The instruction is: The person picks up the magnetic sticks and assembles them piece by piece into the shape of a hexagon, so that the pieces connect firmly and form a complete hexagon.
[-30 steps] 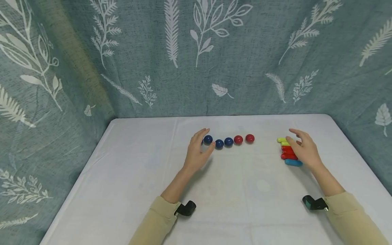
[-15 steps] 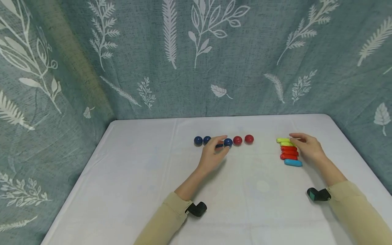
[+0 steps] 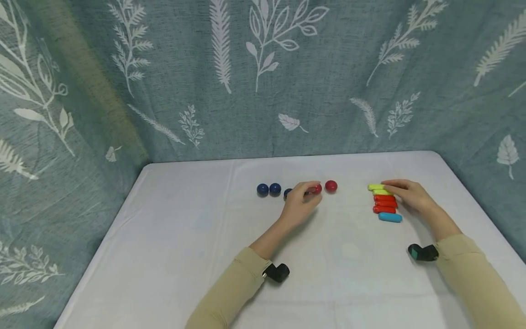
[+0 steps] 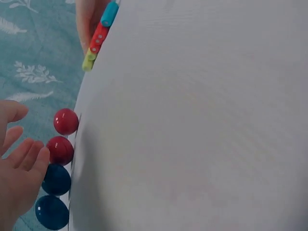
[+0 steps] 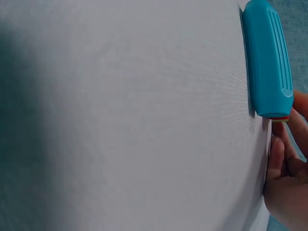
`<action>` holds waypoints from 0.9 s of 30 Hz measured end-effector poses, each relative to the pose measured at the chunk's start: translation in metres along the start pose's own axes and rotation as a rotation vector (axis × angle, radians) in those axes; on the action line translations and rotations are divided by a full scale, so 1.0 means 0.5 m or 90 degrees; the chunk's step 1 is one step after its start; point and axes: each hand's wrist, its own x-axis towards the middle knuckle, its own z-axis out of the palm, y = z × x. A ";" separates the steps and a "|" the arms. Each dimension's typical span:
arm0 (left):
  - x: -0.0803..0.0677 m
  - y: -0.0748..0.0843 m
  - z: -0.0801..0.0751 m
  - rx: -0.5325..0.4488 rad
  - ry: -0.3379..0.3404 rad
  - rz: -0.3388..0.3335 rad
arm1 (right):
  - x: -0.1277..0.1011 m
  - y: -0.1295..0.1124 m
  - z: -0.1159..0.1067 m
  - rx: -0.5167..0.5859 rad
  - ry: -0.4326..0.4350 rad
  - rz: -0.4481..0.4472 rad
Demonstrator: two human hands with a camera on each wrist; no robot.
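Showing only blue stick (image 5: 267,60), fingers (image 5: 284,178)

A: Balls (image 3: 330,186): finish?
B: Smooth, glossy, hard. Blue peg (image 5: 267,60): ribbed matt plastic.
A: Table cover (image 3: 197,237)?
B: White cloth, matt. Backdrop (image 3: 263,77): woven printed fabric.

Balls (image 3: 274,189) left — sticks (image 3: 384,203) right, on table (image 3: 197,237).

Left hand (image 3: 301,203) extended far toward table centre, fingers loosely curved, thumb apart, right hand (image 3: 411,197) laid palm-down at the right, fingers stretched leftward, both forearms sleeved in tan
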 end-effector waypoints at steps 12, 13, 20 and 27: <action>0.065 0.014 0.050 0.104 -0.027 0.028 | 0.001 0.007 0.008 -0.002 -0.003 -0.023; 0.069 0.015 0.052 0.122 -0.031 0.032 | 0.001 0.007 0.009 0.001 -0.004 -0.024; 0.091 0.024 0.066 0.251 -0.102 0.030 | 0.001 0.011 0.007 0.007 0.006 -0.025; 0.101 0.028 0.074 0.365 -0.153 0.062 | -0.004 0.011 0.001 0.027 0.015 -0.035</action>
